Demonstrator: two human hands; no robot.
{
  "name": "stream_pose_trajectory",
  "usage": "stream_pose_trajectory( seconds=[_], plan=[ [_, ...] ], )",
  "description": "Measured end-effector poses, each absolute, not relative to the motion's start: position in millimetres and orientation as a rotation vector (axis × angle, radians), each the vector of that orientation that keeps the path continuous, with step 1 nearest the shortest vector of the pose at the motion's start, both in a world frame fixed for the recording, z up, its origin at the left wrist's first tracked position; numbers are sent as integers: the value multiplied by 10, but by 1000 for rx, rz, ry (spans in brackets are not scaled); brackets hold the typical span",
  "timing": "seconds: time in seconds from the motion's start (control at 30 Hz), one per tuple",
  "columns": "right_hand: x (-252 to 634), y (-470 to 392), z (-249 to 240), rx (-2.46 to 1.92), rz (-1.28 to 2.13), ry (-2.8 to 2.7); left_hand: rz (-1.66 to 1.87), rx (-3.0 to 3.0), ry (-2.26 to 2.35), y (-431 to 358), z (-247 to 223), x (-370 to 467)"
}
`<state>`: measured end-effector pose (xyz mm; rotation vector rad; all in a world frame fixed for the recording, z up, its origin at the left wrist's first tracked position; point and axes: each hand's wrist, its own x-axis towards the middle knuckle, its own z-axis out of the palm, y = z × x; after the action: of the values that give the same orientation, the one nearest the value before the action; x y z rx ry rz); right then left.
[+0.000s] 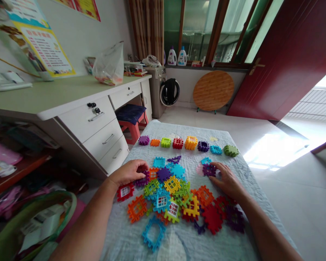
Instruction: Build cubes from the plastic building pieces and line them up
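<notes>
My left hand [129, 172] is closed on a purple interlocking tile [143, 180] at the left edge of a loose pile. Across the pile, my right hand [226, 178] grips a dark purple tile [208, 169] by its right side, thumb below and fingers above. Just behind that tile lies a small light blue frame tile [205, 160]. Between my hands the notched plastic tiles overlap, among them a violet tile [163, 174], a yellow window tile [172, 184] and a blue window tile [162, 200]. Nearer me are a red tile [213, 218] and a blue frame tile [153, 233].
Along the far part of the cloth-covered table [206, 128] runs a row of tiles sorted by colour, including a yellow stack [191, 143] and a green stack [230, 150]. A desk [70, 90] stands at the left, with a stool [130, 115] beside it.
</notes>
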<state>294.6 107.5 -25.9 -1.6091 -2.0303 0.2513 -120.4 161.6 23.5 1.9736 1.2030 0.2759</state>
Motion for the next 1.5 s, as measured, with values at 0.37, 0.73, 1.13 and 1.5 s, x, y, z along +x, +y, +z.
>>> stream_pose_trajectory(
  seconds=[0.37, 0.73, 1.13, 1.5],
  plan=[
    [2941, 1079, -266, -1611, 233, -2021, 265, 2040, 1217, 1624, 238, -1194],
    [2692, 1032, -147, -1530, 261, -2032, 294, 1898, 1150, 1598, 225, -1174],
    [2720, 1009, -82, -1488, 311, -2169, 148, 1928, 1208, 1633, 272, -1280],
    [2614, 1062, -148, -1465, 281, -2049, 712, 2361, 1266, 1374, 856, -498]
  ],
)
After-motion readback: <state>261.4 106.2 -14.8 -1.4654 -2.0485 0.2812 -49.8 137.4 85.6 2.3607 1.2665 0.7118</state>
